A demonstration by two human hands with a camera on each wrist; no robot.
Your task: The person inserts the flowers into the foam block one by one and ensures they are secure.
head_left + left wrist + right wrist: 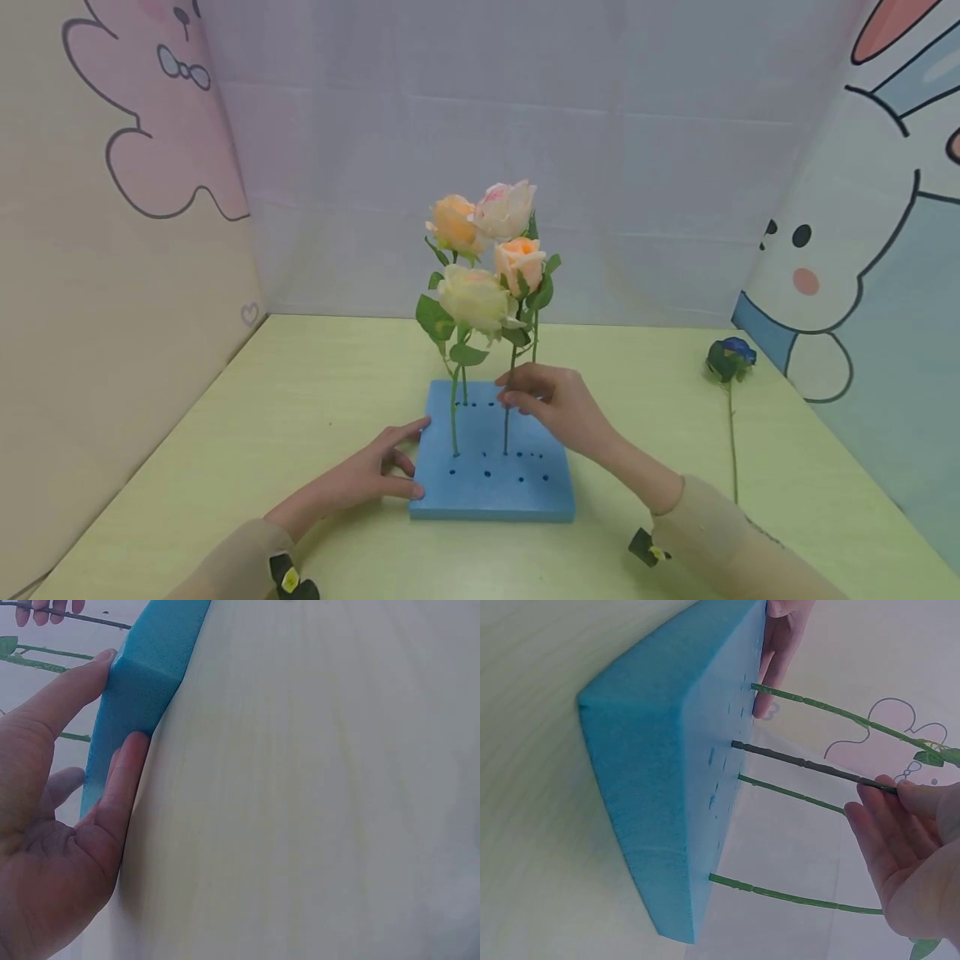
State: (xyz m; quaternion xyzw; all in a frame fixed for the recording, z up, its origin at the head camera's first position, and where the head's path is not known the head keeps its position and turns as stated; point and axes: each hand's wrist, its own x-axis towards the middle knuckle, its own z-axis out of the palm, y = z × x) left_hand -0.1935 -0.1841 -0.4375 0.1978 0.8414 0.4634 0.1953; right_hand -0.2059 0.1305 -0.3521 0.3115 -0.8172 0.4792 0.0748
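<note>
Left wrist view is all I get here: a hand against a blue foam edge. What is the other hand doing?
Observer: The right hand pinches a dark stem standing in the foam block.
Reviewer: How many flowers stand in the block?
Observer: Four roses, each stem in its own hole.
Reviewer: Any flower outside it?
Observer: One blue flower lies on the table, to the right of the block.
</note>
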